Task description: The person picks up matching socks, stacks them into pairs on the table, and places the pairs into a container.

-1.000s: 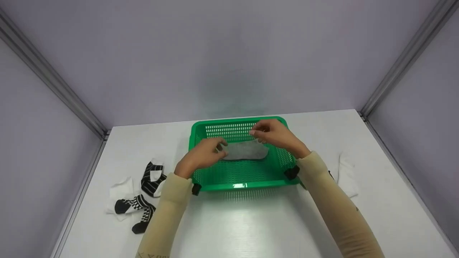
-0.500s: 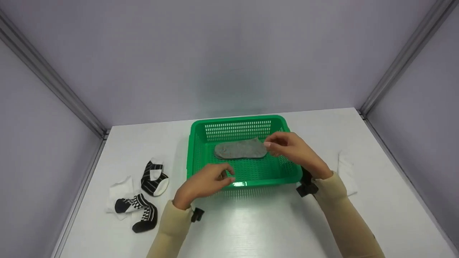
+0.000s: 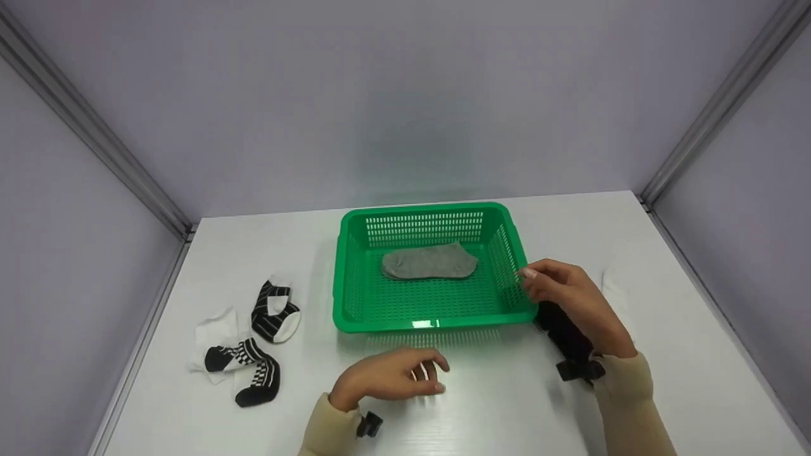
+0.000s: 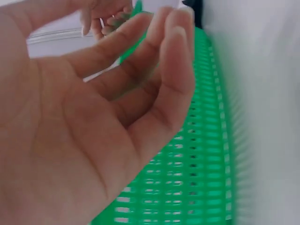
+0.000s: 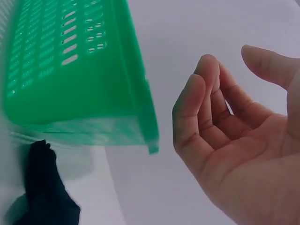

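Note:
Inside the green basket (image 3: pixel 437 324) lies a grey sock (image 3: pixel 431 263), stretched out flat across the floor of the basket. My left hand (image 3: pixel 396 377) hovers in front of the basket's near side, fingers loosely bent and holding nothing. In the left wrist view its bare palm (image 4: pixel 93 117) shows beside the basket wall (image 4: pixel 201 140). Just outside the basket's right rim is my right hand (image 3: pixel 573 301), also holding nothing; in the right wrist view thumb and fingers (image 5: pixel 190 117) stand apart. Below it on the table lies a black sock (image 3: pixel 561 329), partly hidden by the hand.
On the left of the white table (image 3: pixel 405 437) lie a black striped sock (image 3: pixel 263 316), a black-and-white checkered sock (image 3: pixel 261 380) and something white and cloth-like (image 3: pixel 215 332). Another white cloth item (image 3: pixel 614 285) lies at the right, partly covered by my right hand. Grey walls surround the table.
Both hands have left the grey sock, which now lies in the basket. The left hand has drawn back toward me; the right has moved right, past the rim, over the black sock.

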A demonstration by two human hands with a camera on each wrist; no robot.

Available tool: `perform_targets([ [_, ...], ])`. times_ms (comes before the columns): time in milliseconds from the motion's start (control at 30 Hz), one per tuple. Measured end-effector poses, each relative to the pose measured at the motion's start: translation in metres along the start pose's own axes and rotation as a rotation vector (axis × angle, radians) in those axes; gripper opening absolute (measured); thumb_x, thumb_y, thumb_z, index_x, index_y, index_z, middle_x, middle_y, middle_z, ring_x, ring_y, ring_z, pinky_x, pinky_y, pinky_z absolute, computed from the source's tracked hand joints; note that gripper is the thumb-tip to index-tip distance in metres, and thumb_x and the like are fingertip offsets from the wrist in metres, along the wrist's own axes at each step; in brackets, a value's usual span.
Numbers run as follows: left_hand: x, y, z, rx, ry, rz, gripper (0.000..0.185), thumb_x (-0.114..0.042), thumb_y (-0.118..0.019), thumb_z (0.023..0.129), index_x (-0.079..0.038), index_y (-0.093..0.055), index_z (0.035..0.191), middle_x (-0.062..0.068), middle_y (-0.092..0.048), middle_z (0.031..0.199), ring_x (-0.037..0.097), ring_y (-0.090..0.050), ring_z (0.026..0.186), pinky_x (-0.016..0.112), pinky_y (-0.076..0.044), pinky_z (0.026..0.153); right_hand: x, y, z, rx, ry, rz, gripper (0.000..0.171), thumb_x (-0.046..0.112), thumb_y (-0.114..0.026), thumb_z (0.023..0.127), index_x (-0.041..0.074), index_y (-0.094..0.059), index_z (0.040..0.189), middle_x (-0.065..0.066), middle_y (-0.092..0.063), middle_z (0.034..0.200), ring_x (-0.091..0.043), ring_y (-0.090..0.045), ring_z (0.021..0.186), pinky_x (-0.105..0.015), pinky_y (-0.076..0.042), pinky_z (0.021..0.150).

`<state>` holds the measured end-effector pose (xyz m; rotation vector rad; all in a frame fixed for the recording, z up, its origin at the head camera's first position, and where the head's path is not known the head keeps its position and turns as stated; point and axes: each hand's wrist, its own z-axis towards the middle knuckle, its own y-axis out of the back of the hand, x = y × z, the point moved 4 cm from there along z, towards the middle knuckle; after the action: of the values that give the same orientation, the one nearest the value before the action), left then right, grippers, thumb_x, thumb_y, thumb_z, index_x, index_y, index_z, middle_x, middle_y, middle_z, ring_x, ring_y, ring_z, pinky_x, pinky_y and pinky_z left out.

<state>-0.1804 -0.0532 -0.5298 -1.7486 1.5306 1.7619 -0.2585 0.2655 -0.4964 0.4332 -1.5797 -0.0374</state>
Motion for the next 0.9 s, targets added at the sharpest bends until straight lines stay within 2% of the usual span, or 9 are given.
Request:
perform_targets([
  [67, 0.006, -0.009, 0.001, 0.039, 0.004, -0.020, 0.040, -0.038, -0.066, 0.104, -0.012, -0.066, 0.134, 0.002, -0.074, 0.117, 0.002, -0.068, 0.100, 0.021, -0.055, 0.092, -0.011, 0.009, -0.005, -0.040, -0.046, 0.040, 0.051, 0.041, -0.064, 0.105, -0.006, -0.064, 0.126, -0.003, -0.067, 0.102, -0.015, -0.065, 0.093, -0.028, -0.059, 0.087],
  [133, 0.012, -0.017, 0.003, 0.040, 0.011, -0.036, 0.041, -0.038, -0.066, 0.104, -0.011, -0.066, 0.135, 0.002, -0.075, 0.117, 0.002, -0.068, 0.100, 0.020, -0.055, 0.092, -0.022, 0.019, -0.010, -0.089, -0.082, 0.023, 0.052, 0.043, -0.064, 0.105, -0.005, -0.065, 0.126, 0.000, -0.069, 0.102, -0.013, -0.066, 0.094, -0.027, -0.059, 0.086],
  [233, 0.019, -0.025, 0.005, -0.018, 0.043, -0.043, 0.037, -0.037, -0.065, 0.104, -0.012, -0.068, 0.130, 0.001, -0.075, 0.113, 0.000, -0.065, 0.097, 0.021, -0.054, 0.090, -0.040, 0.032, -0.017, -0.146, -0.136, -0.069, 0.051, 0.043, -0.065, 0.104, -0.002, -0.066, 0.129, 0.000, -0.072, 0.108, -0.011, -0.066, 0.097, -0.023, -0.058, 0.086],
  [367, 0.027, -0.032, 0.007, -0.118, 0.098, -0.068, 0.032, -0.036, -0.063, 0.105, -0.012, -0.070, 0.125, -0.001, -0.076, 0.109, -0.001, -0.063, 0.093, 0.023, -0.052, 0.087, -0.063, 0.043, -0.024, -0.162, -0.208, -0.204, 0.051, 0.044, -0.066, 0.104, 0.002, -0.065, 0.133, -0.010, -0.071, 0.124, -0.015, -0.066, 0.107, -0.022, -0.057, 0.089],
  [467, 0.030, -0.036, 0.007, -0.176, 0.122, -0.106, 0.031, -0.035, -0.061, 0.106, -0.013, -0.070, 0.125, -0.002, -0.075, 0.108, 0.002, -0.064, 0.094, 0.026, -0.052, 0.086, -0.078, 0.045, -0.030, -0.171, -0.256, -0.276, 0.058, 0.047, -0.065, 0.103, 0.001, -0.061, 0.138, -0.019, -0.065, 0.135, -0.026, -0.064, 0.117, -0.028, -0.054, 0.091],
  [567, 0.031, -0.041, 0.007, -0.204, 0.134, -0.142, 0.029, -0.034, -0.060, 0.106, -0.014, -0.070, 0.124, -0.002, -0.075, 0.108, 0.003, -0.065, 0.096, 0.027, -0.053, 0.087, -0.090, 0.044, -0.037, -0.173, -0.285, -0.361, 0.066, 0.047, -0.066, 0.102, -0.003, -0.054, 0.142, -0.028, -0.058, 0.140, -0.039, -0.060, 0.125, -0.039, -0.053, 0.095],
  [733, 0.034, -0.050, 0.005, -0.216, 0.136, -0.192, 0.028, -0.033, -0.060, 0.106, -0.013, -0.071, 0.122, -0.003, -0.074, 0.109, 0.001, -0.063, 0.096, 0.025, -0.052, 0.088, -0.096, 0.039, -0.044, -0.182, -0.273, -0.480, 0.070, 0.035, -0.071, 0.099, -0.013, -0.046, 0.144, -0.041, -0.052, 0.139, -0.054, -0.055, 0.127, -0.061, -0.051, 0.101],
  [900, 0.038, -0.053, 0.003, -0.243, 0.113, -0.220, 0.028, -0.033, -0.059, 0.107, -0.012, -0.071, 0.121, -0.003, -0.073, 0.110, 0.000, -0.061, 0.096, 0.023, -0.051, 0.089, -0.095, 0.033, -0.044, -0.211, -0.285, -0.523, 0.075, 0.024, -0.075, 0.095, -0.019, -0.038, 0.145, -0.046, -0.050, 0.137, -0.058, -0.056, 0.123, -0.063, -0.053, 0.097],
])
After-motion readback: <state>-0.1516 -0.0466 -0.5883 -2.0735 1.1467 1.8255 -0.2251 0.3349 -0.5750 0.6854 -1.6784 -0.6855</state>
